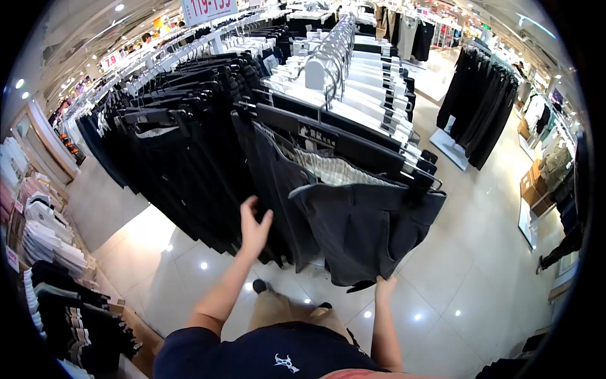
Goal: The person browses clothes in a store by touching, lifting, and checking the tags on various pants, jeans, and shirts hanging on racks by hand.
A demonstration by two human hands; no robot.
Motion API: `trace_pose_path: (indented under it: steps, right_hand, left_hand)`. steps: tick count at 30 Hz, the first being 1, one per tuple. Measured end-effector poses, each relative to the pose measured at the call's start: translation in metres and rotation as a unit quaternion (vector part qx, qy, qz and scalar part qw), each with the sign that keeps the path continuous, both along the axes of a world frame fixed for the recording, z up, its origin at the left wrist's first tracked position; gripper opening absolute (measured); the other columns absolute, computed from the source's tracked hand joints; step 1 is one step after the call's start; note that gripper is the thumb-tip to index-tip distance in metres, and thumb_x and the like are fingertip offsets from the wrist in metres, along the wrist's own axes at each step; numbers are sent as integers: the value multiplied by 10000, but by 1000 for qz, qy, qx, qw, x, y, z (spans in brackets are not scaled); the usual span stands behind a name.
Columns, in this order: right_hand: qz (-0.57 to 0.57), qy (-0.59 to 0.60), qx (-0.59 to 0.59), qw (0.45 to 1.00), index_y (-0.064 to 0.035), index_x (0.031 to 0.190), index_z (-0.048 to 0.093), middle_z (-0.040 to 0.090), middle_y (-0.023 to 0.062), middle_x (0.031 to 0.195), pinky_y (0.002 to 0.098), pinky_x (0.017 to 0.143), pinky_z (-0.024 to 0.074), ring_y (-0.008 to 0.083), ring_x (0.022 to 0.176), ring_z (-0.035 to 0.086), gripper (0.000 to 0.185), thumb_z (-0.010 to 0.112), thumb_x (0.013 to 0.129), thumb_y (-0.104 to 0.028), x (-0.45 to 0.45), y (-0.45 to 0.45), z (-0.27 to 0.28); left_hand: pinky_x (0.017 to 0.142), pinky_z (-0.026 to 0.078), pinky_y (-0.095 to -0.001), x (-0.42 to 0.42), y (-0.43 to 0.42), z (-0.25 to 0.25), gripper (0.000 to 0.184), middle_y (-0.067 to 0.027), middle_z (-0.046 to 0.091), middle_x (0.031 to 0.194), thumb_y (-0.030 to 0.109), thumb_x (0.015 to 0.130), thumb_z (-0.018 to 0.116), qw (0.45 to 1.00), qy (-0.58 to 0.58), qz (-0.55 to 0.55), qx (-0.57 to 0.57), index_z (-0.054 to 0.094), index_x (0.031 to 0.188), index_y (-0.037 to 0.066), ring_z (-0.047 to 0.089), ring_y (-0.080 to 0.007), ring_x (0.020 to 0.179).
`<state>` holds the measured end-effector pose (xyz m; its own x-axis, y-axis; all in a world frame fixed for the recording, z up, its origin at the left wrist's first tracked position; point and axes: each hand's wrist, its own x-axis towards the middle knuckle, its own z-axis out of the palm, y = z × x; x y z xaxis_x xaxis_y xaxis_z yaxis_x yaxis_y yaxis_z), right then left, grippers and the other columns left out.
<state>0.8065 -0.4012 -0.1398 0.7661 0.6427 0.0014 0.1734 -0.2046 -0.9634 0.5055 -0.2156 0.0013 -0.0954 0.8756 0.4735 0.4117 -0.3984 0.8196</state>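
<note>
A pair of dark grey pants (369,227) with a pale, gathered inner waistband hangs from a black clip hanger (328,136) at the near end of the rack. Its front waist edge droops away from the hanger. My right hand (385,287) has its fingers closed on the lower edge of the pants. To the left, my left hand (254,230) is raised with thumb and fingers apart, holding nothing. It is close to the dark cloth of the hanging garments; whether a fingertip touches them I cannot tell.
Black trousers (183,158) hang densely on my left. White hangers (363,91) line the rail (341,38) behind the pants. Another rack of dark trousers (476,104) stands at the right. Shelves of folded clothes (53,234) are at far left. Glossy tiles (442,278) cover the floor.
</note>
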Motion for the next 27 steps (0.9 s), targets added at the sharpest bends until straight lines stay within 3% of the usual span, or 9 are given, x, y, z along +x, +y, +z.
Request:
trace_pose_path:
  steps: [3, 4, 7, 12, 15, 19, 21, 24, 27]
  right_hand:
    - [9, 2, 6, 1000, 73, 710, 553, 485, 51, 562, 279, 578, 389, 112, 593, 458, 172, 447, 599, -4, 14, -19, -33]
    - [54, -7, -110, 992, 62, 807, 568, 563, 87, 668, 289, 645, 416, 147, 665, 518, 219, 488, 613, 0, 12, -26, -21]
    - [134, -11, -134, 982, 34, 924, 568, 609, 125, 835, 314, 729, 433, 208, 806, 563, 304, 598, 639, -67, -14, -24, -45]
    - [-89, 102, -89, 987, 73, 1030, 533, 568, 174, 1033, 318, 830, 407, 254, 961, 537, 496, 691, 680, -240, -96, 7, -68]
    - [-136, 86, -150, 975, 94, 1017, 527, 571, 216, 1009, 329, 812, 410, 293, 966, 542, 484, 623, 747, -297, -110, 9, -101]
    - [-182, 25, -182, 966, 59, 1014, 541, 571, 226, 994, 338, 797, 415, 321, 954, 547, 395, 586, 776, -253, -126, -15, -99]
    - [-196, 10, -183, 963, 48, 1013, 544, 571, 227, 991, 341, 795, 417, 330, 952, 547, 373, 579, 778, -240, -128, -45, -107]
    - [-171, -61, -217, 959, 51, 912, 575, 565, 267, 878, 394, 730, 429, 392, 886, 540, 387, 595, 748, -299, -118, -79, -107]
    - [-171, -82, -194, 963, 38, 915, 582, 563, 264, 878, 404, 716, 433, 391, 860, 545, 335, 631, 720, -230, -125, -110, -104]
  left_hand:
    - [957, 283, -329, -13, 45, 15, 666, -176, 379, 1172, 111, 709, 639, 998, 12, -61, 19, 252, 1241, 7, 378, -273, 1117]
    - [969, 265, -326, -11, 57, 8, 679, -161, 370, 1200, 84, 723, 626, 992, -25, -121, -3, 212, 1257, 12, 374, -261, 1124]
    - [957, 272, -302, 0, 74, -23, 643, -150, 376, 1231, 20, 735, 590, 936, -203, -230, -173, 207, 1250, -7, 362, -225, 1152]
    - [955, 291, -309, -15, 86, -150, 706, -161, 404, 1227, 220, 675, 689, 906, 82, -318, -266, 327, 1225, -33, 369, -281, 1152]
    - [967, 257, -309, -40, 57, -133, 724, -127, 365, 1274, 222, 696, 683, 740, -80, -398, -536, 294, 1256, -24, 341, -253, 1168]
    - [804, 396, -286, -84, 36, -190, 710, -109, 516, 1102, 248, 632, 739, 753, 80, -434, -489, 400, 1171, -68, 504, -184, 955]
    - [785, 415, -273, -104, 19, -194, 682, -121, 539, 1059, 219, 618, 751, 705, 64, -455, -540, 424, 1134, -84, 524, -183, 913]
    - [758, 436, -284, -142, 2, -271, 584, -123, 579, 994, 220, 639, 735, 772, 36, -443, -455, 487, 1081, -69, 549, -187, 892]
    - [744, 441, -289, -180, -17, -293, 508, -125, 601, 961, 233, 646, 725, 763, 86, -407, -494, 542, 1028, -48, 568, -195, 868]
